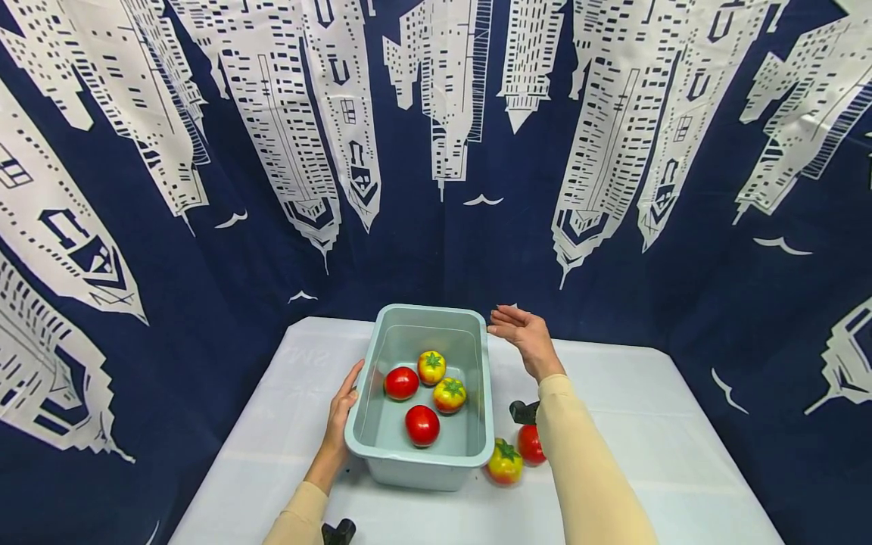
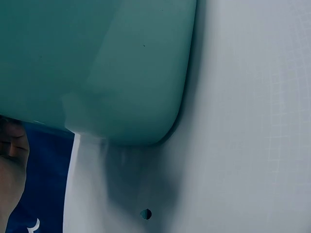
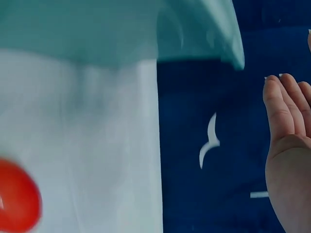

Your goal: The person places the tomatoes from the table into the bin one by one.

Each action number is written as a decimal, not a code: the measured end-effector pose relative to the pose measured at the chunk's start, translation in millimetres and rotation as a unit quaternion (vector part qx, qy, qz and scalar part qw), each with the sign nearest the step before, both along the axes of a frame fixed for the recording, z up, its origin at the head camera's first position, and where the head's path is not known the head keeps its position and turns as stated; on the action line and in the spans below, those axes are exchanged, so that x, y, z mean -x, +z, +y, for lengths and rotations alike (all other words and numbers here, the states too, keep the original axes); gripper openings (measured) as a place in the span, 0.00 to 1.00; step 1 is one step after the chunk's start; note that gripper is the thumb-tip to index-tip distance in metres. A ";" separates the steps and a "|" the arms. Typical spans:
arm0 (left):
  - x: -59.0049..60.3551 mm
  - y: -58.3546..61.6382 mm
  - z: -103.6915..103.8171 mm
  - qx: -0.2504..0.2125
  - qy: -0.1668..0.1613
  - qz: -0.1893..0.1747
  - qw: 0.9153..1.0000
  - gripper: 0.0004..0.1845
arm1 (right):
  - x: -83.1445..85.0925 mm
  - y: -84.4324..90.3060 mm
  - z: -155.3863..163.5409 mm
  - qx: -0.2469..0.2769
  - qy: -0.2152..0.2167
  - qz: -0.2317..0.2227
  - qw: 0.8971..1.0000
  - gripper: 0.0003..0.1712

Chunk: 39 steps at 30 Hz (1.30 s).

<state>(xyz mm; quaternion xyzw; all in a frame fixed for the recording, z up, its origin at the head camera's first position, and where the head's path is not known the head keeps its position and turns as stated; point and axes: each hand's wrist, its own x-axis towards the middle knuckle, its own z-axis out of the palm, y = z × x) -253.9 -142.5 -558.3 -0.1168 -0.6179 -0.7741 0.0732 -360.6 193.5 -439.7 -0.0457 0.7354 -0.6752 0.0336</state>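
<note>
A pale teal plastic tub (image 1: pixel 477 446) stands on the white table (image 1: pixel 647 454). Inside it lie two red tomatoes (image 1: pixel 401 383) (image 1: pixel 422 425) and two yellow-red ones (image 1: pixel 431 367) (image 1: pixel 450 394). Just right of the tub's near corner, a yellow-red tomato (image 1: pixel 504 462) and a red tomato (image 1: pixel 530 444) sit on the table. My left hand (image 1: pixel 346 397) rests with straight fingers against the tub's left wall (image 2: pixel 121 63). My right hand (image 1: pixel 519 331) hovers open beside the tub's far right corner, holding nothing. In the right wrist view its fingers (image 3: pixel 286 111) are straight, with the tub (image 3: pixel 121 29) and the red tomato (image 3: pixel 17 201) to their left.
A navy curtain with white skyscraper print (image 1: pixel 436 151) hangs close behind and around the table. The table's far edge runs just behind the tub. Black wrist-camera mounts (image 1: pixel 523 412) (image 1: pixel 338 532) show on both arms.
</note>
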 end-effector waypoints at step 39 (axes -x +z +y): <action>1.4 -4.3 -4.9 0.019 0.011 0.017 1.000 0.32 | -79.0 -134.6 99.4 -0.077 -0.014 -0.145 0.986 0.40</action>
